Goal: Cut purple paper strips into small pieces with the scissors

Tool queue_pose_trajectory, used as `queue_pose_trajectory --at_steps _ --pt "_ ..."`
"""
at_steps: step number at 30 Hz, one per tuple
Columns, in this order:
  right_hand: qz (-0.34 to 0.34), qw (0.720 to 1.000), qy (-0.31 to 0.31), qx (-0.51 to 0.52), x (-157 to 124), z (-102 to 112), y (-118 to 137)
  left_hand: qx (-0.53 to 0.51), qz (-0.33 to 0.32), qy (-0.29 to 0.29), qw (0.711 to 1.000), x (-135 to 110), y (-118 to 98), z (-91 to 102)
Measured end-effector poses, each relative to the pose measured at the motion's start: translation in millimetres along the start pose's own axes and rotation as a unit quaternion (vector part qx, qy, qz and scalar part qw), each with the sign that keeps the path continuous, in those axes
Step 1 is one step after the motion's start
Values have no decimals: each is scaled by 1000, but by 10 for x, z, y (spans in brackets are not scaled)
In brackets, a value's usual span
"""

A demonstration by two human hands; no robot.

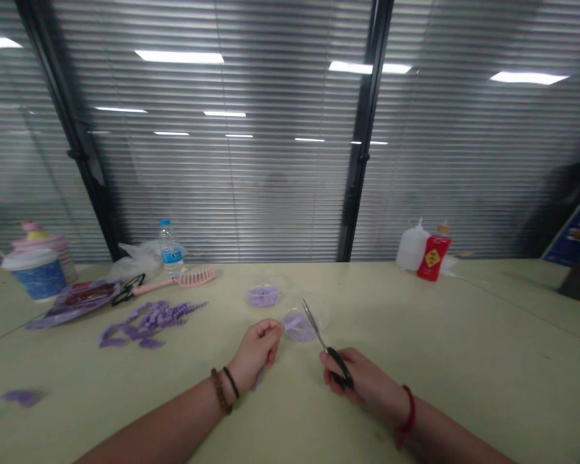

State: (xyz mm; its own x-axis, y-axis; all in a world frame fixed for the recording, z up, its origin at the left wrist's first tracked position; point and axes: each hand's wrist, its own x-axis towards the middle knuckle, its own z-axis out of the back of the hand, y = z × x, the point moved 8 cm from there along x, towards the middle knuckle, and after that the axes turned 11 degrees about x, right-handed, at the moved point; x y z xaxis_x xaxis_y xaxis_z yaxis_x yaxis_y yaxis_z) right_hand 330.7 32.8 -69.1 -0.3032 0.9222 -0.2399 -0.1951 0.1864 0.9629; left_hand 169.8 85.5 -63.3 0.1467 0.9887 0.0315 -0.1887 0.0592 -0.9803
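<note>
My left hand (257,351) is closed in a pinch on a thin purple strip (291,324). One end of it sticks out over a clear dish holding purple bits (300,330), and a little purple shows below the palm. My right hand (362,377) grips scissors (339,367) by their black handles. Their metal blades point up and away, slightly apart, beside the dish's right part. A second clear dish with purple bits (263,296) stands just behind. To the left lies a loose heap of crinkled purple strips (152,321).
At the left are a blue paper cup (37,277), a plastic packet (80,299), a pink hairbrush (196,278) and a water bottle (171,251). A red bottle (434,256) and a white bottle (412,246) stand back right. One purple scrap (23,397) lies near left.
</note>
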Motion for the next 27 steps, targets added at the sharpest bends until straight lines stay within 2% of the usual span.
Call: queue_pose_trajectory --at_steps 8,15,22,27 --pt "-19 999 30 -35 -38 -85 1 -27 -14 3 1000 -7 -14 -20" --pt "5 999 39 -6 -44 -77 26 -60 -54 -55 995 -11 -79 107" --pt "-10 999 43 -14 -22 -107 -22 -25 -37 39 998 -36 -59 -99" --pt "-4 1000 31 6 3 -92 -48 -15 -25 52 998 -41 -21 -134"
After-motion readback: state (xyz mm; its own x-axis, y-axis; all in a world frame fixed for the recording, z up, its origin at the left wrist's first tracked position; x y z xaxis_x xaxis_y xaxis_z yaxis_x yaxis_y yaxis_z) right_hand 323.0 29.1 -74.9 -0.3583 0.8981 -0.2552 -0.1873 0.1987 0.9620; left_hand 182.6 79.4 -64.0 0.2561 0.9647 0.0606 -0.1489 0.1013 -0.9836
